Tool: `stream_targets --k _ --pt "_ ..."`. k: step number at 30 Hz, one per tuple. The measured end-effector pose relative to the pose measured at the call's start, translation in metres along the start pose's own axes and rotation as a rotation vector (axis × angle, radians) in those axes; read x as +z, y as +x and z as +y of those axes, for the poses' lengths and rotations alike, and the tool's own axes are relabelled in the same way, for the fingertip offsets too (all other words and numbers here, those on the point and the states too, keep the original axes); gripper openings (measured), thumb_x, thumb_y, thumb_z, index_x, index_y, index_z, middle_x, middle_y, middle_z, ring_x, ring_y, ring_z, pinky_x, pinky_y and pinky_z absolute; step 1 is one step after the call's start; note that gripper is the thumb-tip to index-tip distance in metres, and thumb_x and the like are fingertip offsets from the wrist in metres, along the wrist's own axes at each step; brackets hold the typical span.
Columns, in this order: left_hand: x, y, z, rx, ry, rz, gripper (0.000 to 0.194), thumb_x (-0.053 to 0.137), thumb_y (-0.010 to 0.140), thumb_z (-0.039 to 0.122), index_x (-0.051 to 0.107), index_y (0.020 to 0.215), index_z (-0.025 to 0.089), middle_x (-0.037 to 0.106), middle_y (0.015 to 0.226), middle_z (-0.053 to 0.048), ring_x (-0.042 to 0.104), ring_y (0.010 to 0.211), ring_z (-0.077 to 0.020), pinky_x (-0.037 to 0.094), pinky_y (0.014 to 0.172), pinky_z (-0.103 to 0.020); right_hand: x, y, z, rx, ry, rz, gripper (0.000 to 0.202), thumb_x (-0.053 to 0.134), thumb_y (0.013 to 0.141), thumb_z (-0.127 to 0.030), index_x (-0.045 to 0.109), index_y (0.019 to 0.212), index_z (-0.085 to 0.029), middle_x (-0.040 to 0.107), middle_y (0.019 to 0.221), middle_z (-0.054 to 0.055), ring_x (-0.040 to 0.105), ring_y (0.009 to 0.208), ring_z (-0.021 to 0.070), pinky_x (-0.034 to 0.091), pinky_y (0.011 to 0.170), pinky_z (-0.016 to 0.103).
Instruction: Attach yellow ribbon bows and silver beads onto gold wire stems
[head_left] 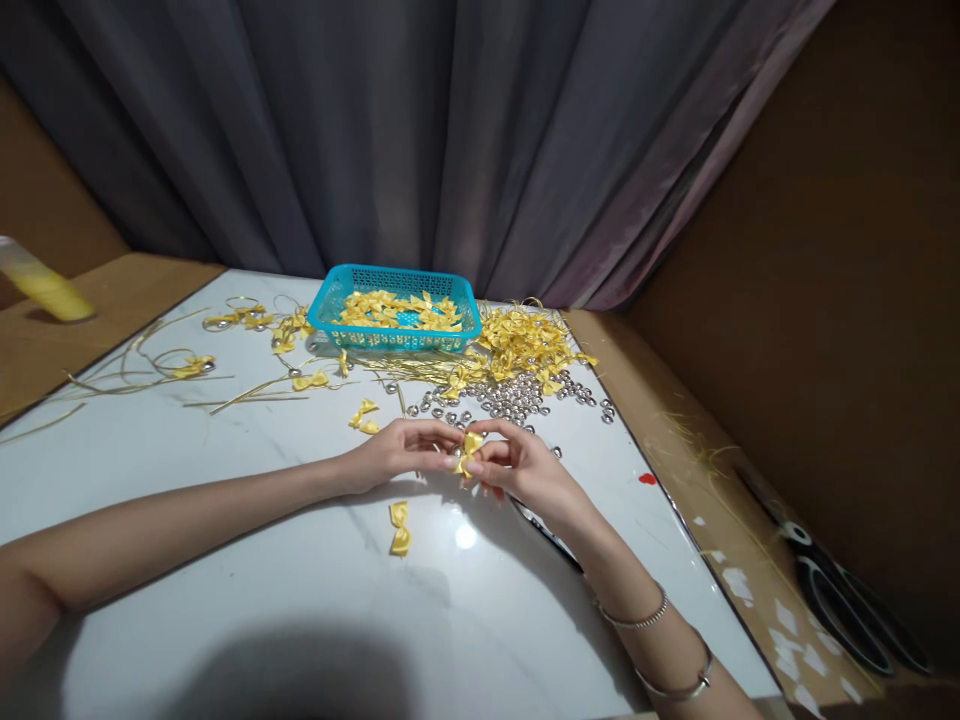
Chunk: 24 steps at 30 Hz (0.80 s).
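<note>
Between my two hands, over the middle of the white table, is a yellow ribbon bow (469, 450). My left hand (394, 452) pinches its left side, fingertips close to a small silvery bead (456, 453). My right hand (525, 472) grips the bow from the right with thumb and fingers. Whether a wire runs through the bow is hidden by the fingers. Another yellow bow (400, 528) lies flat on the table nearer to me. Just behind my left hand rest a couple more loose bows (364, 413).
A turquoise basket (319, 310) of bows stands at the back. Right of it are a heap of bows (525, 340) and scattered silver beads (514, 398). Gold wires (142, 370) spread leftward. Scissors (840, 600) and paper scraps lie right; a yellow spool-like roll (49, 285) lies left.
</note>
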<state>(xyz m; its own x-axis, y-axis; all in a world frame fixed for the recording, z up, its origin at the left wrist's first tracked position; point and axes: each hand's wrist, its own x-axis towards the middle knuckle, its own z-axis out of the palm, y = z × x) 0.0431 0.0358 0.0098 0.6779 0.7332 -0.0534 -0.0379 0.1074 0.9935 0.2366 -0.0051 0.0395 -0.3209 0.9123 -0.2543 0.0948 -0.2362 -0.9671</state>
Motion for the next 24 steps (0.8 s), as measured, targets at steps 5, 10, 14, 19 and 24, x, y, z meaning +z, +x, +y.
stream_targets --k 5,10,14,19,24 --pt "0.0014 -0.0001 -0.0032 0.0 0.047 0.028 0.024 0.071 0.069 0.024 0.065 0.091 0.015 0.063 0.084 -0.002 0.056 0.078 -0.0151 0.042 0.073 -0.028 -0.0001 0.001 0.0004 0.005 0.003 -0.018 0.04 0.072 0.066 -0.031 0.053 0.098 -0.016 0.062 0.059 -0.003 0.047 0.044 0.0078 0.035 0.042 0.02" --pt "0.0024 -0.0009 -0.0019 0.035 0.106 0.062 0.017 0.064 0.077 0.032 0.065 0.081 0.015 0.061 0.075 -0.001 0.053 0.07 -0.013 0.04 0.067 -0.026 0.0002 0.0005 -0.0012 0.027 0.026 -0.006 0.044 0.072 0.066 -0.033 0.051 0.1 -0.016 0.064 0.064 -0.002 0.047 0.044 0.0074 0.035 0.042 0.02" --pt "0.0029 -0.0013 -0.0001 0.042 0.125 0.054 0.023 0.059 0.081 0.036 0.065 0.078 0.014 0.059 0.07 -0.001 0.05 0.067 -0.013 0.039 0.065 -0.025 0.0006 -0.0006 -0.0028 0.043 0.035 -0.009 0.042 0.072 0.066 -0.032 0.051 0.099 -0.017 0.064 0.063 -0.002 0.047 0.044 0.0069 0.034 0.042 0.019" --pt "0.0033 -0.0019 -0.0011 0.031 0.12 0.04 0.026 0.058 0.082 0.039 0.064 0.077 0.013 0.058 0.07 -0.001 0.05 0.068 -0.0138 0.038 0.066 -0.026 0.0007 -0.0007 -0.0025 0.045 0.037 -0.017 0.042 0.073 0.065 -0.033 0.052 0.098 -0.017 0.062 0.062 -0.003 0.046 0.043 0.007 0.034 0.042 0.02" --pt "0.0034 -0.0017 -0.0018 0.001 0.071 0.03 0.03 0.057 0.083 0.041 0.063 0.074 0.013 0.058 0.068 -0.001 0.049 0.067 -0.0134 0.037 0.065 -0.025 0.0005 -0.0003 -0.0036 0.043 0.048 -0.028 0.039 0.073 0.065 -0.032 0.053 0.095 -0.017 0.062 0.061 -0.004 0.047 0.044 0.0068 0.034 0.042 0.02"
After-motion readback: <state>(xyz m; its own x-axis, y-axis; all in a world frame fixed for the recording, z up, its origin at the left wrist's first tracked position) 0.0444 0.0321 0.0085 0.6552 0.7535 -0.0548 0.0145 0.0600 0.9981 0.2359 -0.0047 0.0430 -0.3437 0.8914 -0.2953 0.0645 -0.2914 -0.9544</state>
